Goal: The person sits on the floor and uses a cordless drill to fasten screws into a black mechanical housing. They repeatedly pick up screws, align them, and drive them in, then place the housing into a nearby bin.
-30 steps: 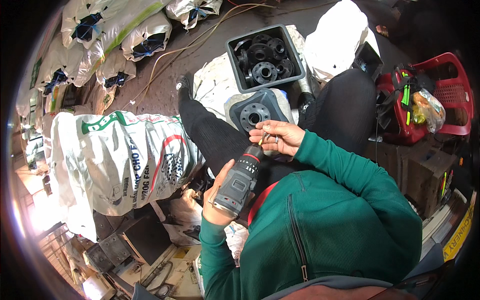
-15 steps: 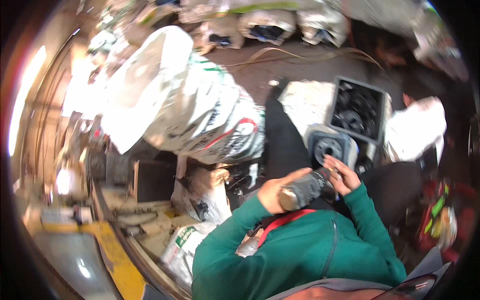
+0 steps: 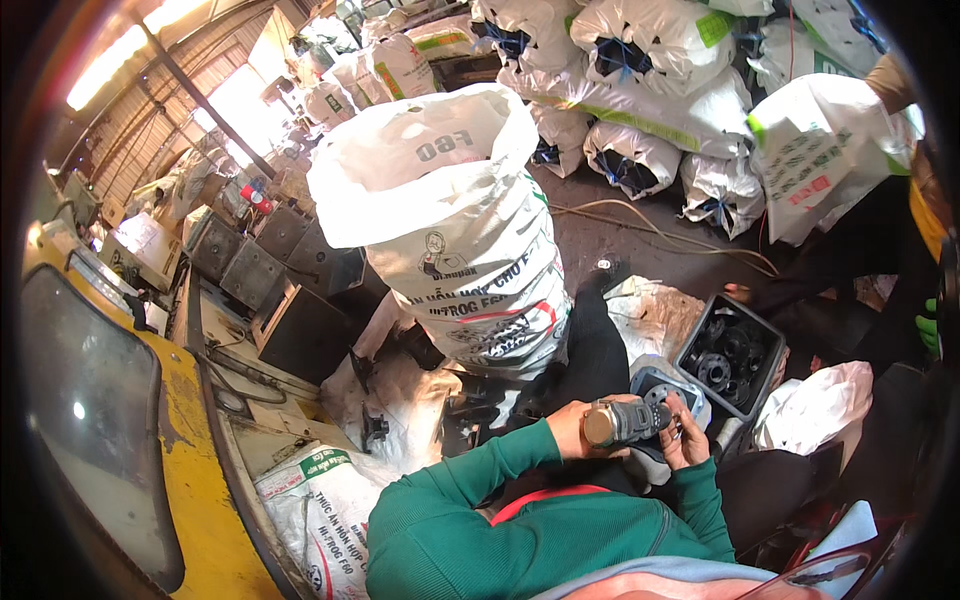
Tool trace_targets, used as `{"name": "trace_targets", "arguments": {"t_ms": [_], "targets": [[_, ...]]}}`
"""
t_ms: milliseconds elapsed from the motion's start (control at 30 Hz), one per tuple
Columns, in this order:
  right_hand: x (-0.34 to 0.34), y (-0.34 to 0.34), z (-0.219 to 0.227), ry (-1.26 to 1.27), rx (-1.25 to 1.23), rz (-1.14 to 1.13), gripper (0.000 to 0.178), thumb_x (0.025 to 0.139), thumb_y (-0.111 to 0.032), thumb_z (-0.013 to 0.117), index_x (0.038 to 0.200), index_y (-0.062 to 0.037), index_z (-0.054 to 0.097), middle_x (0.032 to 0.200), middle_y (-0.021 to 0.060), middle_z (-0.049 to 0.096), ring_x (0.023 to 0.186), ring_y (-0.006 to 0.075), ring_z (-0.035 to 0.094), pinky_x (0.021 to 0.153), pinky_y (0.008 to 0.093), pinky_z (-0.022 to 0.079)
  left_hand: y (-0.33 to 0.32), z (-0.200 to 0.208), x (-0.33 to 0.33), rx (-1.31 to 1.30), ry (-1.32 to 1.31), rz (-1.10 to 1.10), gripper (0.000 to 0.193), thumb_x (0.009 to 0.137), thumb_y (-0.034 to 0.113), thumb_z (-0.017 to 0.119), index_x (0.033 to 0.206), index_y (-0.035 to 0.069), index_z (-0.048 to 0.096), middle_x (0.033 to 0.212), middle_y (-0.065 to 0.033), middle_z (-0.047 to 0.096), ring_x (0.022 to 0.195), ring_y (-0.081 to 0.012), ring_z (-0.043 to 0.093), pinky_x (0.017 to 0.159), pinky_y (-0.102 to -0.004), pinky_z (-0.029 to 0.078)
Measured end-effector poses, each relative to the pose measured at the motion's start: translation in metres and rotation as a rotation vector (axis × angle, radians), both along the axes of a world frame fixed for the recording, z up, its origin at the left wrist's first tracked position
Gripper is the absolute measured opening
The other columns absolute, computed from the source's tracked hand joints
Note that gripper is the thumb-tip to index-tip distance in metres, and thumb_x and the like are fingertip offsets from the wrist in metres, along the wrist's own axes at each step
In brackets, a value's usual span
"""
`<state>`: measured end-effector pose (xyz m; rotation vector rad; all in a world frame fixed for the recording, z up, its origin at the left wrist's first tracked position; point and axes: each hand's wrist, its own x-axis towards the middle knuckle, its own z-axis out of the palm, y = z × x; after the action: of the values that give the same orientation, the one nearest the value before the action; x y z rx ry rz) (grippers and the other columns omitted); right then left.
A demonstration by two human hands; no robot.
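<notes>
My left hand (image 3: 570, 430) is closed round a grey cylindrical tool (image 3: 630, 421) with a tan round end, held level above my lap. My right hand (image 3: 687, 437) is at the tool's dark front end, its fingers bent and pinched together. What lies between those fingers is too small to make out. Just beyond the tool is a grey-blue container (image 3: 690, 393), with a dark round part (image 3: 657, 393) in front of it. A grey bin (image 3: 765, 398) of black round plastic parts stands further right.
A tall open white sack (image 3: 450, 270) stands to the left of my leg. Filled sacks (image 3: 640, 130) are stacked at the back. Another person holds a white sack (image 3: 815, 150) at the right. A yellow machine (image 3: 190, 440) borders the left. A hose (image 3: 660, 225) crosses the floor.
My view has tilted up and swung, bringing the stacked sacks and the person at the right into sight. Both hands stay at the grey tool, with the right fingers still at its front end.
</notes>
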<state>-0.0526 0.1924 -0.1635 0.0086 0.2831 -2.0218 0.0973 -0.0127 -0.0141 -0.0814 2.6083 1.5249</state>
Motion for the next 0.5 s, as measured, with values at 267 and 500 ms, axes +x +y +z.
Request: {"name": "trace_targets", "arguments": {"t_ms": [267,500], "targets": [[0.006,0.010,-0.019,-0.049,-0.025,0.094,0.042,0.099,-0.014,0.046,0.138,-0.0031,0.041,0.127,0.0103,0.059,0.110,0.0209,0.062,0.086,0.0379,0.058,0.005,0.000,0.012,-0.133,-0.021,-0.076,0.066,0.080,0.031,0.074,0.136,0.010,0.045,0.140,-0.0070,0.047,0.101,-0.0271,0.065,0.090,-0.0359,0.051],[0.018,0.013,-0.034,0.074,0.120,0.137,0.047,0.092,-0.012,0.057,0.136,-0.0041,0.043,0.120,0.0022,0.061,0.107,0.0163,0.062,0.082,0.0259,0.055,0.004,-0.008,0.026,-0.029,-0.058,-0.102,0.071,0.076,0.018,0.072,0.140,0.013,0.042,0.121,-0.0110,0.062,0.097,-0.0300,0.066,0.083,-0.0373,0.052]]}}
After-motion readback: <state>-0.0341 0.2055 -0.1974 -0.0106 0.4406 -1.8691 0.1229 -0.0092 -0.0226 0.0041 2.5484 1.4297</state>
